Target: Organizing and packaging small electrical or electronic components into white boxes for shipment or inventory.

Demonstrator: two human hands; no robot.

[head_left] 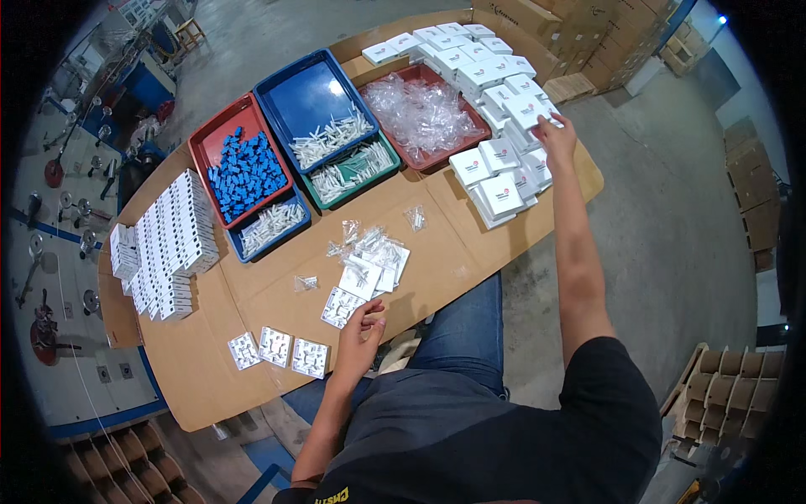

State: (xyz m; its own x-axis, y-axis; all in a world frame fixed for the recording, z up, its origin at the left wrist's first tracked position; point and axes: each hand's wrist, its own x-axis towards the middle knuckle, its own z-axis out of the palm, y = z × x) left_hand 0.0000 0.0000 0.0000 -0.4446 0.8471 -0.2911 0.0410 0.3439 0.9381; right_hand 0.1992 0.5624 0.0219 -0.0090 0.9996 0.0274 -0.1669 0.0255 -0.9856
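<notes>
My right hand [556, 141] is stretched out to the stacked white items at the far right, its fingers closed on the near right edge of a flat white square box [526, 111] with a small printed mark. Low over the table's near edge is my left hand [361, 338], its fingers loosely bent and apart with nothing in them. Just beyond its fingertips lies a white square plate with a moulded back [339, 307]. More white plates [359, 277] overlap behind it, partly under small clear bags [378, 252]. Three similar moulded plates [275, 346] lie in a row to the left.
A red tray [198, 144] holds blue pieces; a blue tray [290, 80] and a green tray [393, 170] hold white pieces. Another red tray [483, 132] holds clear bags. White stacked blocks [172, 227] stand at left. Cardboard walls [525, 34] edge the table's far side.
</notes>
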